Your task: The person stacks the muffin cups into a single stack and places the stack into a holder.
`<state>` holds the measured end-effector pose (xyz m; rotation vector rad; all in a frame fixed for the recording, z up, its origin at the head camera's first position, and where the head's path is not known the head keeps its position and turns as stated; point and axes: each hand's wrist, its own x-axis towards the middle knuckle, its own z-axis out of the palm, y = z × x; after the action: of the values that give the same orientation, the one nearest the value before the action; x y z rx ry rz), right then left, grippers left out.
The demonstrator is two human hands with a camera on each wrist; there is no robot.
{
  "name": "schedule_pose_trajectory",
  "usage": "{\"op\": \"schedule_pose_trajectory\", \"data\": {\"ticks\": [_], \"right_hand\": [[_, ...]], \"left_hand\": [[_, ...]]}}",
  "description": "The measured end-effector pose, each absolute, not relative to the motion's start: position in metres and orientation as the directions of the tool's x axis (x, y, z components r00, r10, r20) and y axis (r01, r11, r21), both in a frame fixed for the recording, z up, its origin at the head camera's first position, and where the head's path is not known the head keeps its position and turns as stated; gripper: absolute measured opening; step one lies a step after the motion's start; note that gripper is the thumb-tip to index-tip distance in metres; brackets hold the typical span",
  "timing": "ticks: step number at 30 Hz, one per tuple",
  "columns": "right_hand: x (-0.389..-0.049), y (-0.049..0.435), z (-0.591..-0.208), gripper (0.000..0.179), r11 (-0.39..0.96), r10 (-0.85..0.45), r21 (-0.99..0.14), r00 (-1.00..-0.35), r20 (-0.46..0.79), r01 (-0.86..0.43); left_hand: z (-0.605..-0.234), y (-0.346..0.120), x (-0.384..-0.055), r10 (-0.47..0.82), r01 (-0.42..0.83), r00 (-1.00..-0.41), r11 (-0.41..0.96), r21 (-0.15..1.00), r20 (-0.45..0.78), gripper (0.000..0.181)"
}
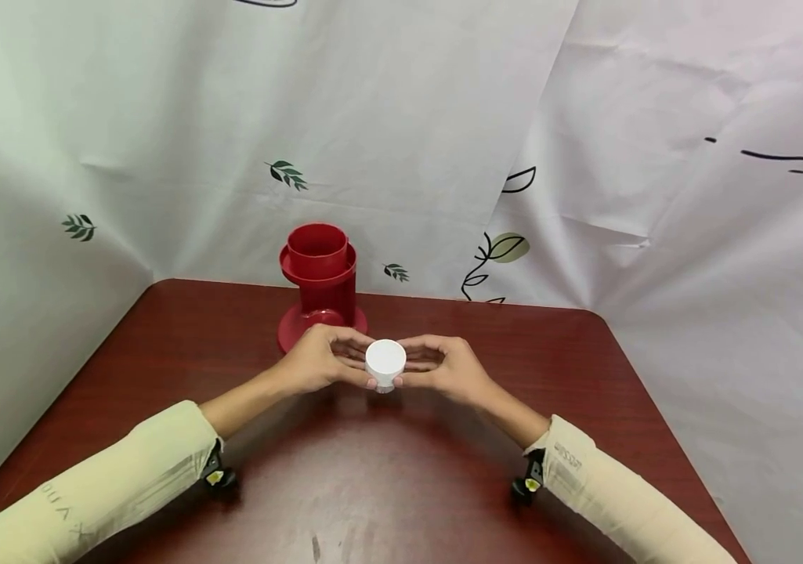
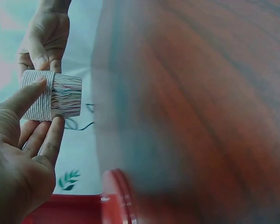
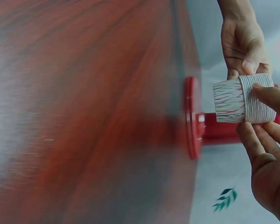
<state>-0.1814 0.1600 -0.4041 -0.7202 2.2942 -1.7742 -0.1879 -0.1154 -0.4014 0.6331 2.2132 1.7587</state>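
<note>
Between both hands, over the table, is a small stack of nested paper cups. Its white round top faces up in the head view. Seen from the left wrist, the stacked rims form a ridged band, and the tapered body of the end cup has thin coloured streaks and points toward the table. My left hand grips one side of the stack, thumb on the near side and fingers behind. From the opposite side my right hand holds it the same way, its thumb lying on the ridged rims.
Behind my left hand, near the table's back edge, stands a red plastic stand with a round base and an open cylinder on top. The dark reddish table has a white leaf-printed sheet hung around it.
</note>
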Motion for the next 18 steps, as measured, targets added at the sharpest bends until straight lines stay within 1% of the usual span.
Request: {"op": "schedule_pose_trajectory", "data": {"ticks": [7, 13, 18], "right_hand": [[-0.186, 0.148, -0.379, 0.052, 0.172, -0.489, -0.924, -0.844, 0.219, -0.34], [-0.193, 0.137, -0.354, 0.051, 0.152, -0.515, -0.907, -0.814, 0.267, -0.394], [-0.198, 0.126, -0.334, 0.05, 0.089, -0.531, -0.92, -0.8, 0.281, -0.382]], "left_hand": [[-0.373, -0.13, -0.185, 0.434, 0.198, -0.898, 0.244, 0.949, 0.076, 0.058], [-0.346, -0.144, -0.186, 0.414, 0.196, -0.907, 0.25, 0.948, 0.078, 0.058], [-0.326, -0.155, -0.189, 0.395, 0.195, -0.915, 0.252, 0.948, 0.083, 0.057]]}}
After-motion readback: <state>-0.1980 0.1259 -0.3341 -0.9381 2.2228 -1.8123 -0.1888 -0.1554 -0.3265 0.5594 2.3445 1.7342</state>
